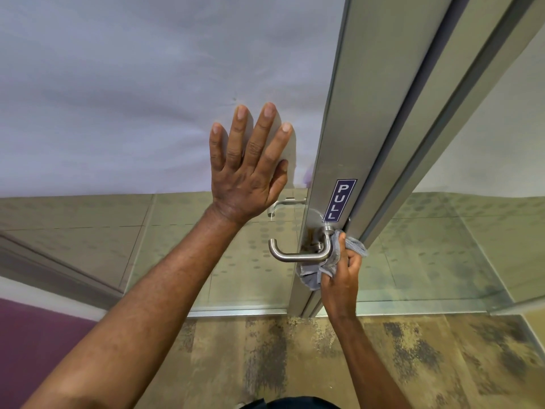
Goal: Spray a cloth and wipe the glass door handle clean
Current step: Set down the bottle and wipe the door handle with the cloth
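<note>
Left hand point(250, 169) lies flat, fingers spread, bracing the glass door point(147, 98) — right hand point(342, 278) clamps the cloth point(330, 261) against the handle point(298, 255) beside the door's metal edge.

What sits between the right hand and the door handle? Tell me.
In the head view, a grey cloth bunched in the right hand lies against the base of the door handle.

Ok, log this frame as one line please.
stage: wiping | left hand: flat on glass door | right hand: gripping grey cloth against lever handle elbow | spray bottle: not in view
</note>
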A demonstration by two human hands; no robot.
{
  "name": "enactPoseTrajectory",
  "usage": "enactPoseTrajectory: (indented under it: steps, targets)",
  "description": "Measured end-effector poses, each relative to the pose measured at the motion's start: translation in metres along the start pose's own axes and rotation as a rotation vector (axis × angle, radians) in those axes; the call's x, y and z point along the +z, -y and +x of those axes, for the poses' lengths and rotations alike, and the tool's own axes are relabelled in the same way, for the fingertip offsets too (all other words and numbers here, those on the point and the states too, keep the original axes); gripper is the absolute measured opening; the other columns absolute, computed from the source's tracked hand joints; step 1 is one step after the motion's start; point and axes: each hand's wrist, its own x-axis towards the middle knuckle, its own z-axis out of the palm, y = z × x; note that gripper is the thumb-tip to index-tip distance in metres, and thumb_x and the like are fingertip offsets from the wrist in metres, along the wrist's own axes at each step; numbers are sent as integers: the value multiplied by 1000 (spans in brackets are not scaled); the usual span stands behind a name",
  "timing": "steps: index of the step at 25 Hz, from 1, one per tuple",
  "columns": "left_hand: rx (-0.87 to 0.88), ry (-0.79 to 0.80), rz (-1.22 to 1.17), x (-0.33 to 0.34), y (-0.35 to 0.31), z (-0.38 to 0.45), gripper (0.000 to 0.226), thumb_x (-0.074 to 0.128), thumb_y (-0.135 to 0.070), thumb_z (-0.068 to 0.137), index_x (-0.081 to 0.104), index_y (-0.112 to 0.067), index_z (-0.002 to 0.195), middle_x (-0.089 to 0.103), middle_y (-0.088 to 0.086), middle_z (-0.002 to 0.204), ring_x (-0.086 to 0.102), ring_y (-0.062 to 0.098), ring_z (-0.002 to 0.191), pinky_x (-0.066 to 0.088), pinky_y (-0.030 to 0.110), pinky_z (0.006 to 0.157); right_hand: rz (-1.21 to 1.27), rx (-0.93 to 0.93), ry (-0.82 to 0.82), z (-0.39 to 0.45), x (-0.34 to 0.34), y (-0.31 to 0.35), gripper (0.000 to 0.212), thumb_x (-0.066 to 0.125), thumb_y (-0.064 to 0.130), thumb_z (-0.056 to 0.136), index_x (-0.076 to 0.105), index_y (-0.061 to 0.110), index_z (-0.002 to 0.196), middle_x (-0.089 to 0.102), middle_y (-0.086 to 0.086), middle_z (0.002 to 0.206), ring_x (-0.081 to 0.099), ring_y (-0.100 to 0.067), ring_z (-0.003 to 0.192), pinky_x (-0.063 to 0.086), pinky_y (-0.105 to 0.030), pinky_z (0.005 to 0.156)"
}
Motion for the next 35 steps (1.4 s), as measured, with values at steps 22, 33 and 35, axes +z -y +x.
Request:
enactPoseTrajectory:
  steps: [22, 33, 35]
  targets:
    - [-36, 24, 11, 5, -1, -1, 66, 56, -34, 101, 30, -21, 161, 22, 11, 168, -9, 25, 165, -4, 52, 132, -114, 18, 82, 4, -16, 3, 72, 76, 19, 90, 40, 11, 152, 43, -7, 137, 59, -16, 109, 58, -24, 84]
    - [-34, 11, 35, 6, -2, -3, 63, 46, -37, 103, 27, -24, 161, 20, 10, 168, -7, 25, 165, -1, 53, 132, 260, 597, 283, -37, 35, -2, 34, 44, 10, 108, 39, 6, 141, 47, -15, 142, 52, 2, 120, 39, -21, 114]
    - [-26, 5, 44, 7, -1, -2, 61, 44, -38, 105, 27, -24, 161, 17, 8, 172, -7, 25, 164, -2, 53, 132, 220, 666, 363, -40, 50, 7, 20, 45, -2, 104, 39, 0, 123, 43, -18, 121, 45, 8, 92, 28, 1, 89]
